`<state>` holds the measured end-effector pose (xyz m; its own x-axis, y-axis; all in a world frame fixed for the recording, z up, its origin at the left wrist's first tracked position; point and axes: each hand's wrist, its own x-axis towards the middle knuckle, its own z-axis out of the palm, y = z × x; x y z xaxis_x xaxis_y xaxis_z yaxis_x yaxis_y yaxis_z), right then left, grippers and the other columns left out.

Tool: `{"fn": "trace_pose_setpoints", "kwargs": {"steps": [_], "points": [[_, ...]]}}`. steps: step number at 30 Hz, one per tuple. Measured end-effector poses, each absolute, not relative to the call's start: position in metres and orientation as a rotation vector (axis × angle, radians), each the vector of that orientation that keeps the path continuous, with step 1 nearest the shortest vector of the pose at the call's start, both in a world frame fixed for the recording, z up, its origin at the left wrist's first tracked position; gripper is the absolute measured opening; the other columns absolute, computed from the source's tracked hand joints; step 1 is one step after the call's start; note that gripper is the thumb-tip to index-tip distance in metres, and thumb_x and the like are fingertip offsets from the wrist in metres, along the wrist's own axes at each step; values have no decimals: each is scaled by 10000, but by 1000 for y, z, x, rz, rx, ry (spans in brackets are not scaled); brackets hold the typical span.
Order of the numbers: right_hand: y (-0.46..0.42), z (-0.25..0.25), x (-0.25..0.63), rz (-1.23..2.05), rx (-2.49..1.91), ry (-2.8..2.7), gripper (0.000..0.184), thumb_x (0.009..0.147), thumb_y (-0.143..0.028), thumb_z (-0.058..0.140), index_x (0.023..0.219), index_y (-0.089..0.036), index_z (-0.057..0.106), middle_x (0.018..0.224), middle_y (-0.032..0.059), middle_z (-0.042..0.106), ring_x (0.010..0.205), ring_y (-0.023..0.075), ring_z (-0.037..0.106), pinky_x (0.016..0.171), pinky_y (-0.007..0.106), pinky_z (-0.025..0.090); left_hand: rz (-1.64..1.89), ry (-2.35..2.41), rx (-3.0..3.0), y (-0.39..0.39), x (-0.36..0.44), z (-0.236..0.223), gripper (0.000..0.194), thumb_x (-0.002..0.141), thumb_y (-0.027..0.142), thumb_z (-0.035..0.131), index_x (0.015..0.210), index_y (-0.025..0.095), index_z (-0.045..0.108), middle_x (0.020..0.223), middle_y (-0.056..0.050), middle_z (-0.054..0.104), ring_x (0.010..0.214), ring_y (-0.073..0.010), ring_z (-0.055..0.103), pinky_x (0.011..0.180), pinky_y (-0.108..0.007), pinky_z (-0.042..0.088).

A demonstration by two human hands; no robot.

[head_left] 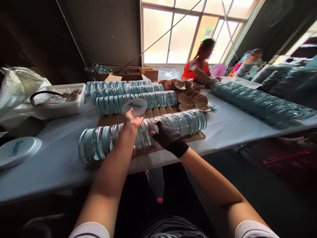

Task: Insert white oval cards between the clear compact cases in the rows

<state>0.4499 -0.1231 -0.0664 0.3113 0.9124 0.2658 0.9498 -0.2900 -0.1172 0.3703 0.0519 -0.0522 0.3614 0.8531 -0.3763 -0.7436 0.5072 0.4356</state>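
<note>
My left hand (132,119) is bare and pinches a round white lid (137,106) printed "Sbeauty", holding it upright over the near row. My right hand (166,135) wears a black mesh glove and presses on that row of clear teal-rimmed round cases (104,140), which lie on edge on a brown cardboard sheet (195,137). Its fingers curl against the cases. Three more rows of the same cases (119,94) lie behind on the table.
A white basket (60,105) and plastic bags sit at the left. Another white lid (17,150) lies at the near left. Tan round pads (190,96) are piled mid-table. Long case rows (260,104) run along the right. Two people sit at the far side.
</note>
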Motion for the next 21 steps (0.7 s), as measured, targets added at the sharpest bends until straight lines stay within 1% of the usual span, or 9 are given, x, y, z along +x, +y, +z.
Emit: {"fn": "trace_pose_setpoints", "kwargs": {"steps": [1,3,6,9,12,14,16,20,21], "points": [[-127,-69,450,-232,-2302,-1662,440,967,-494,414,1271,-215,567,890,64,737,833,240,714,668,279,426,1051,607,196,51,371,-53,260,956,270,479,1142,215,652,1355,-47,639,1345,-195,520,1226,-468,194],[-132,-74,451,-233,-2294,-1614,365,985,-436,383,1133,-191,610,877,65,733,822,219,710,639,262,386,1086,597,180,49,373,-54,308,948,254,489,1218,210,631,1346,-64,643,1334,-196,531,1187,-446,297],[-125,-81,451,-250,-2322,-1602,352,1005,-359,323,1066,-178,618,885,82,735,803,210,704,609,260,346,1119,580,162,46,376,-55,383,937,223,505,1310,203,588,1338,-80,650,1313,-196,549,1144,-424,372],[-104,-82,452,-315,-2323,-1632,402,1026,-372,260,1121,-195,608,868,81,734,760,220,701,598,268,347,1141,554,177,44,375,-55,413,949,214,490,1355,196,560,1349,-84,645,1298,-196,563,1135,-423,388],[-90,-84,453,-291,-2314,-1682,383,1019,-358,284,1153,-214,613,910,83,740,813,237,711,632,280,393,1150,539,197,44,371,-56,431,967,227,473,1392,187,528,1391,-79,617,1303,-192,559,1133,-409,393],[-90,-87,453,-166,-2303,-1769,328,989,-324,351,1086,-230,650,951,78,744,867,244,715,660,284,427,1144,544,205,44,370,-57,436,970,232,473,1401,189,519,1399,-82,611,1300,-193,563,1130,-407,397],[-95,-91,451,-34,-2309,-1847,287,957,-289,404,1005,-231,681,952,82,746,878,246,716,679,291,458,1147,554,210,44,371,-57,434,967,225,475,1397,197,524,1370,-85,632,1290,-195,573,1130,-422,397],[-106,-96,446,1,-2312,-1900,281,922,-171,430,947,-168,710,925,145,742,900,264,716,759,355,510,1147,577,257,41,372,-54,416,957,230,473,1364,211,557,1288,-84,683,1308,-200,559,1152,-464,365],[-109,-95,445,16,-2292,-1896,270,918,-162,445,938,-155,714,922,149,742,903,265,716,768,367,516,1142,584,279,39,371,-54,403,955,234,466,1344,218,572,1269,-81,693,1319,-199,550,1160,-469,354]]}}
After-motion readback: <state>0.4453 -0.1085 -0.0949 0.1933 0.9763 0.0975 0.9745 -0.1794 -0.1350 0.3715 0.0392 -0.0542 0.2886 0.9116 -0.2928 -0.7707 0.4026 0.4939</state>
